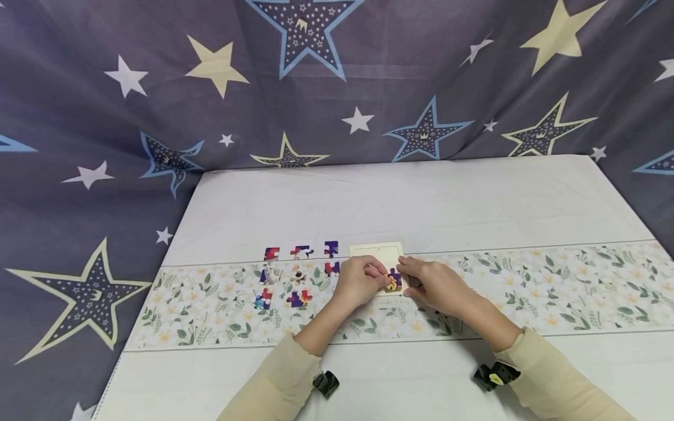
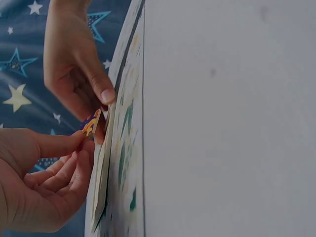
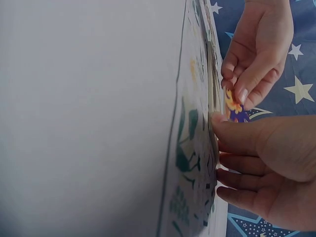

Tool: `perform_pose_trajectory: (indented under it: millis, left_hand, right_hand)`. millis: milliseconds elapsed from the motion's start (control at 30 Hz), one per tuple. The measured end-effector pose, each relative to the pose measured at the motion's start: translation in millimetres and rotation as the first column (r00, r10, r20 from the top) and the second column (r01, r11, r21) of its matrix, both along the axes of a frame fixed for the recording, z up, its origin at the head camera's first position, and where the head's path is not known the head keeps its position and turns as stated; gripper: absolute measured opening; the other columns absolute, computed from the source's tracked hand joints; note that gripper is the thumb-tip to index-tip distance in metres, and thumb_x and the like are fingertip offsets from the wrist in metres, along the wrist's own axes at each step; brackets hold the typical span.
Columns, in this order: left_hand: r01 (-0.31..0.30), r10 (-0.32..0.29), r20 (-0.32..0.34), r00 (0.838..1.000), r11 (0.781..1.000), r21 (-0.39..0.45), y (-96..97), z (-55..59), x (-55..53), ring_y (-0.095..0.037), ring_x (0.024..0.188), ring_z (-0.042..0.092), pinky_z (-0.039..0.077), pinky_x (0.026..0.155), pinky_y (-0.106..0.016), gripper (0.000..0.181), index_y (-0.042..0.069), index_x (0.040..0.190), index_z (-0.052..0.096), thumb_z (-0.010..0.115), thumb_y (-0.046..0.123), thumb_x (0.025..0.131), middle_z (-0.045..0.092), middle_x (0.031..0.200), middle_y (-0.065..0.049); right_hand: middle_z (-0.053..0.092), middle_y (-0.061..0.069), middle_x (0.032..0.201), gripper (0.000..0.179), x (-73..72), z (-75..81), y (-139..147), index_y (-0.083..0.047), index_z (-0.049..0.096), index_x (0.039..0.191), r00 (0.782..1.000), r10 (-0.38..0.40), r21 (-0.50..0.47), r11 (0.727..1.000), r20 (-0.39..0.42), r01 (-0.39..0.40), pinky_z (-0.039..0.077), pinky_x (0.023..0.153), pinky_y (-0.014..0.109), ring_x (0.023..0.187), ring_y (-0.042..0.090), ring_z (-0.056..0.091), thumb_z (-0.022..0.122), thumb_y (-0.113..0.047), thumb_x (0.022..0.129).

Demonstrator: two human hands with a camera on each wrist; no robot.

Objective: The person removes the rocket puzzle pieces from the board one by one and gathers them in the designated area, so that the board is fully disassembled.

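Note:
Between thumb and index finger, my left hand [image 1: 360, 283] pinches a purple and orange jigsaw piece [image 1: 394, 284]. In the left wrist view this piece [image 2: 89, 125] stands tilted over the puzzle tray, at its lower right corner in the head view. That pale tray [image 1: 376, 252] lies flat, its visible recess bare. My right hand [image 1: 434, 285] rests against the tray's right side, its thumb at the near corner and its fingers fairly straight. Seen from the right wrist, the right thumb [image 3: 222, 123] touches the tray's edge, just below the piece.
Several loose jigsaw pieces lie left of the tray in rough rows, among them a red one [image 1: 271, 254], a purple one [image 1: 331, 248] and a purple and orange one [image 1: 300, 299]. A floral strip [image 1: 547, 286] crosses the white table [image 1: 421, 204]. Behind hangs a star-patterned curtain [image 1: 368, 70].

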State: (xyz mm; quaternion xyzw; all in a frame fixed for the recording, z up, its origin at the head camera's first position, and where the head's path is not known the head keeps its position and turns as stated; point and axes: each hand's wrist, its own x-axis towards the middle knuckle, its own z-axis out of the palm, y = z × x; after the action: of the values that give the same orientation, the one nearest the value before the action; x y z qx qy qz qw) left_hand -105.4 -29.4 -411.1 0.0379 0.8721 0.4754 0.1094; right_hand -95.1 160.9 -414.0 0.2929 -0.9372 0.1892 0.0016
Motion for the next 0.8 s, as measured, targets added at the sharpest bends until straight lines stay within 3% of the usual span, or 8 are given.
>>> perform_pose_trajectory:
  millis: [233,467,800]
  left_hand:
    - [-0.009,0.009,-0.008,1.000,1.000,0.004,-17.8,-1.5,0.7,-0.004,0.055,0.056,0.045,0.057,-0.021,0.008,0.007,0.081,0.072,0.078,0.013,0.078,0.073,0.070,-0.007]
    - [-0.059,0.058,0.022,0.998,0.998,0.025,-34.8,-2.7,3.2,-0.006,0.055,0.060,0.047,0.056,-0.021,0.010,0.007,0.082,0.073,0.078,0.014,0.077,0.073,0.072,-0.008]
    - [-0.114,0.116,0.039,0.992,0.993,-0.042,-65.7,-1.7,8.6,-0.008,0.055,0.062,0.048,0.056,-0.021,0.009,0.007,0.079,0.073,0.080,0.011,0.075,0.073,0.070,-0.007]
  right_hand:
    - [0.060,0.020,0.132,0.045,0.6,1.2,1.1,0.001,0.064,0.121,1.000,-0.001,0.007,1.000,0.009,0.001,0.054,0.080,0.039,0.119,0.035,0.060,0.076,-0.015,0.081]
    - [0.059,0.021,0.132,0.046,1.4,0.5,1.5,0.001,0.064,0.122,1.000,0.004,0.014,1.000,0.011,-0.004,0.052,0.073,0.035,0.115,0.035,0.062,0.076,-0.015,0.081]
    - [0.059,0.021,0.133,0.046,0.8,0.6,2.1,0.001,0.063,0.122,1.000,0.016,0.018,1.000,0.007,-0.016,0.053,0.089,0.043,0.121,0.036,0.058,0.076,-0.017,0.081]
